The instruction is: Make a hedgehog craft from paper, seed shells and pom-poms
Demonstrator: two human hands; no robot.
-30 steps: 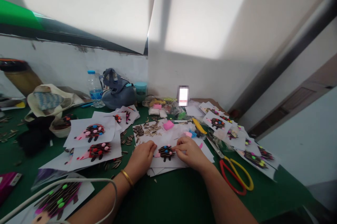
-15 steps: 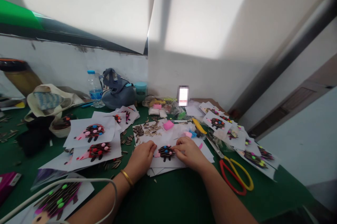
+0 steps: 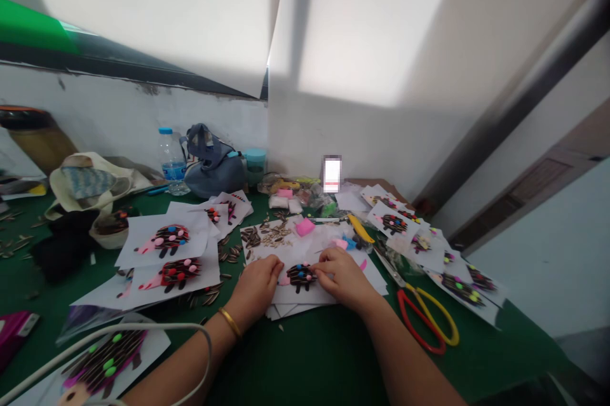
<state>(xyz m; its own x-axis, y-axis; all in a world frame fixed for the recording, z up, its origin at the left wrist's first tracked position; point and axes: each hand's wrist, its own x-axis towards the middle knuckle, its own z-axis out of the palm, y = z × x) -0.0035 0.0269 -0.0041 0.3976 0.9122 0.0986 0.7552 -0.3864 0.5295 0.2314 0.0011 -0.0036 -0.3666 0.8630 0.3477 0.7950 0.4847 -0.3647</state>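
Note:
Between my hands, a small hedgehog figure (image 3: 300,275) lies on a stack of white paper (image 3: 296,300). Dark striped sunflower seeds form its back, dotted with blue and pink balls. My left hand (image 3: 260,282) rests at the sheet's left side, fingers curled and pinched together near the pink snout; whatever they hold is hidden. On the other side, the fingertips of my right hand (image 3: 336,272) are pressed together at the hedgehog's right edge, and I cannot make out anything in them. Loose sunflower seeds (image 3: 269,236) and a pink clay lump (image 3: 305,226) lie on the paper just beyond.
Scissors (image 3: 424,317) with red and yellow handles lie to the right, beside a yellow-handled cutter (image 3: 361,228). Finished-looking hedgehog sheets (image 3: 136,250) spread on both sides. A white cable (image 3: 143,326) arches over my left forearm. A water bottle (image 3: 172,161) and bag (image 3: 214,171) stand behind.

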